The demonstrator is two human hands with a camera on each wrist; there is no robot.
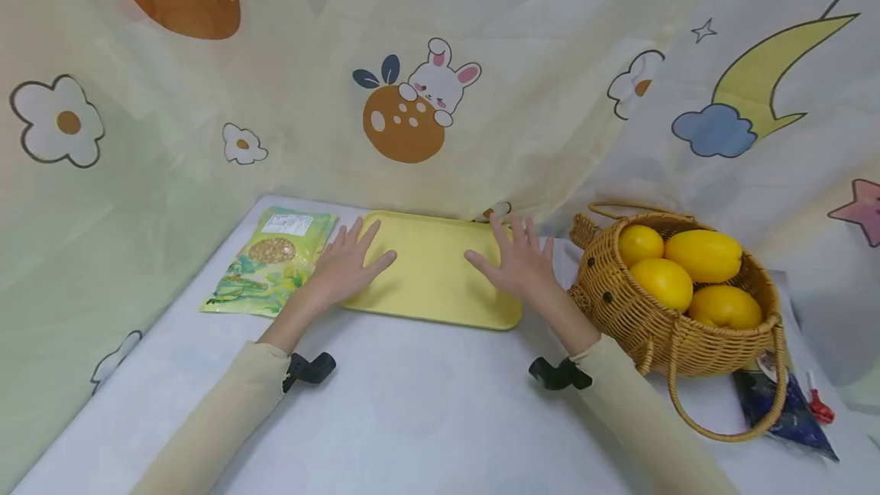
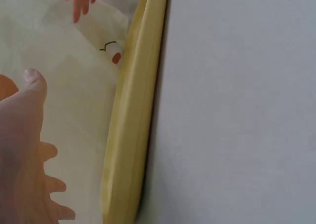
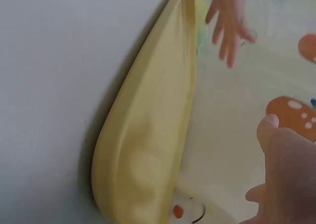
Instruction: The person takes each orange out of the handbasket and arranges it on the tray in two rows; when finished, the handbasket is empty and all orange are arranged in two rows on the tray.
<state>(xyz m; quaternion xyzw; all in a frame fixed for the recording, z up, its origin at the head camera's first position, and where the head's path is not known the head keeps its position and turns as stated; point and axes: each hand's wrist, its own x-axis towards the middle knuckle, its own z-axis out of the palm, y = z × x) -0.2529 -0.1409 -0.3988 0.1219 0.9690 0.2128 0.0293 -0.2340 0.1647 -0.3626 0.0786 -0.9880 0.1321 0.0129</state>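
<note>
A yellow tray point(image 1: 433, 270) lies flat on the white table, and both hands are spread above its two ends. My left hand point(image 1: 346, 266) has its fingers straight and apart over the tray's left end, beside a green and yellow bag point(image 1: 268, 262) with a picture of kernels on it. My right hand point(image 1: 520, 262), also with fingers spread, is over the tray's right end, near a wicker basket point(image 1: 629, 319). Nothing is held in either hand. In the left wrist view the tray's edge point(image 2: 131, 115) runs beside the left hand point(image 2: 22, 150); the right wrist view shows its corner point(image 3: 143, 150).
The basket, shaped like an animal, holds several yellow fruits point(image 1: 661, 285), and its handle point(image 1: 729, 434) hangs over the front. Partly behind it lie a dark blue packet point(image 1: 791, 415) and a small red item point(image 1: 820, 407). A printed cloth point(image 1: 536, 113) hangs behind the table.
</note>
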